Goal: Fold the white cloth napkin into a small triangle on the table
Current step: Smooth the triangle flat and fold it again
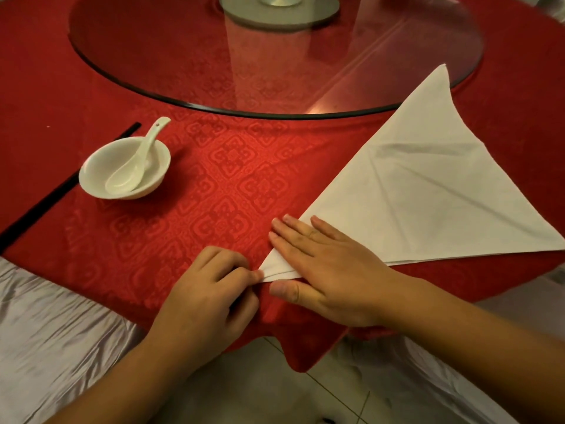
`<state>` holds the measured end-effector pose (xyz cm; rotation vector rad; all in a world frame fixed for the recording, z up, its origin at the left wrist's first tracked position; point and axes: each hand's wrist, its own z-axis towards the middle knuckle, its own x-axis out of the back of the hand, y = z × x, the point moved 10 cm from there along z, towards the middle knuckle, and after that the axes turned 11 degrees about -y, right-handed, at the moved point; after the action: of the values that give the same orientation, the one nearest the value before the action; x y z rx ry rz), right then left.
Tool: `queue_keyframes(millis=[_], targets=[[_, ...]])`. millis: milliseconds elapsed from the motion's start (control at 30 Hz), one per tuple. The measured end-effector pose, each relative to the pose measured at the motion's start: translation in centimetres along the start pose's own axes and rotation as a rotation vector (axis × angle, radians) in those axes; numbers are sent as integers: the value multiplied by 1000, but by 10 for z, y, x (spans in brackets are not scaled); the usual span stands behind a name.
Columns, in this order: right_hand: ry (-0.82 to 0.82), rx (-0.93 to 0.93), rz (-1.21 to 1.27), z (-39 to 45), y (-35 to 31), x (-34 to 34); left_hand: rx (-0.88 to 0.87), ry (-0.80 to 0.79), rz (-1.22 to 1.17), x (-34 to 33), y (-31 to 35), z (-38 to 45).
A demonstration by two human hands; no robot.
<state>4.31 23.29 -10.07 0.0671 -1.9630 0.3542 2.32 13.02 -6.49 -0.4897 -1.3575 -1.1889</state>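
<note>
The white cloth napkin [428, 191] is seen lying flat on the desk [214, 166], already folded into a large triangle. It is spread across the 3 o'clock side of the view, with one tip reaching up toward 1 o'clock, where it overlaps the rim of the glass turntable [275, 56], another tip running off toward 3 o'clock, and the nearest tip pointing to the middle of the lower half, close to the desk's edge. Several creases are visible across its surface.

The right hand [324, 267] is laid flat on the napkin's near tip, palm down and fingers stretched out together toward 10 o'clock; nothing is gripped by it, the cloth only being pressed down. The left hand [208, 295] is curled, and the very point of the napkin is pinched between its thumb and fingertips, just beside the right thumb.

The desk is covered by a red patterned tablecloth [137, 240], a corner of which hangs over the near edge. At 10 o'clock a white bowl [101, 175] is placed, with a white spoon [137, 160] resting inside it, handle leaning over the far rim. A black chopstick [46, 200] is laid diagonally, passing behind the bowl.
</note>
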Motion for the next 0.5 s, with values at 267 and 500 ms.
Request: queue_keyframes(millis=[267, 500], targets=[[7, -281, 23, 12, 91, 16, 68, -72, -27, 2, 1, 2], [92, -481, 68, 26, 174, 37, 91, -76, -23, 0, 0, 2]])
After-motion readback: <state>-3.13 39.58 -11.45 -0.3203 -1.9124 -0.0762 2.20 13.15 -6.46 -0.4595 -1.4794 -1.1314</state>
